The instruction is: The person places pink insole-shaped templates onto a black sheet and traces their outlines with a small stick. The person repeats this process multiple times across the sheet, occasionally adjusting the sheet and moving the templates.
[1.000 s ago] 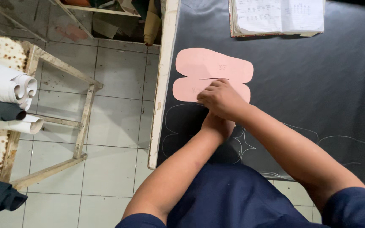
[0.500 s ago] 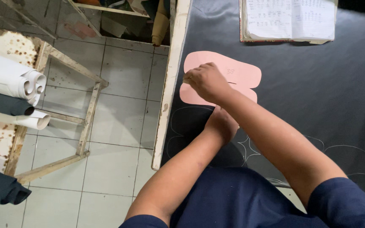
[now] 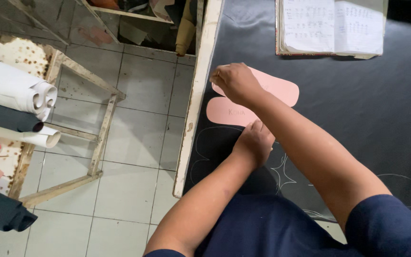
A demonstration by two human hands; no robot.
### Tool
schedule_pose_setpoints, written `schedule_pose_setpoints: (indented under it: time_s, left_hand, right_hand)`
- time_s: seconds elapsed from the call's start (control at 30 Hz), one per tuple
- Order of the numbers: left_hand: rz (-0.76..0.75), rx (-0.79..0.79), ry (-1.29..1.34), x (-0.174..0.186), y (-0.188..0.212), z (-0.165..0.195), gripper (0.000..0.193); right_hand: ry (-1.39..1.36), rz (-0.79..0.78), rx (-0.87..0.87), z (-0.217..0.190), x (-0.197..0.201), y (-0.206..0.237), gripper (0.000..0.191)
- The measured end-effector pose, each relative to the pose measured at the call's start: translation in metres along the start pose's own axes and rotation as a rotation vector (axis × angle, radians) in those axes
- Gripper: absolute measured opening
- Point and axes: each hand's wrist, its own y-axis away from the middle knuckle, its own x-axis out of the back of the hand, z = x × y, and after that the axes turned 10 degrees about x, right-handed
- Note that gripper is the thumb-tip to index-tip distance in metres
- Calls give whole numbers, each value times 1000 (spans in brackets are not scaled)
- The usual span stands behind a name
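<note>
Two pink sole-shaped templates lie on a black sheet [image 3: 357,123] that covers the table. My right hand [image 3: 236,82] sits on the left tip of the upper template [image 3: 281,90], close to the table's left edge. Its fingers are curled tight, and whatever may be inside them is hidden. My left hand [image 3: 254,143] presses down on the right end of the lower template [image 3: 227,113], holding it in place. Thin white traced outlines [image 3: 281,173] show on the black sheet near my left wrist.
An open notebook [image 3: 331,28] lies at the table's far side. The pale table edge [image 3: 193,114] runs down the left of the sheet. Left of it are a tiled floor [image 3: 134,143], a wooden frame [image 3: 103,128] and rolls of white and dark material [image 3: 15,102].
My right hand has slid from the middle of the templates to the left tip of the upper one. My left hand stays pressed on the lower template.
</note>
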Motion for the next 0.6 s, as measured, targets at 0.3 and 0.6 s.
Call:
schedule_pose_setpoints:
  time_s: [0.3,0.6]
  left_hand:
    - [24,-2,-1,11,-1,-1,44]
    - [-30,4,-56,15,-6,-5,36]
  right_hand:
    - [100,121,-131,31,24,7,16]
    - [190,50,-493,65,76,119,20]
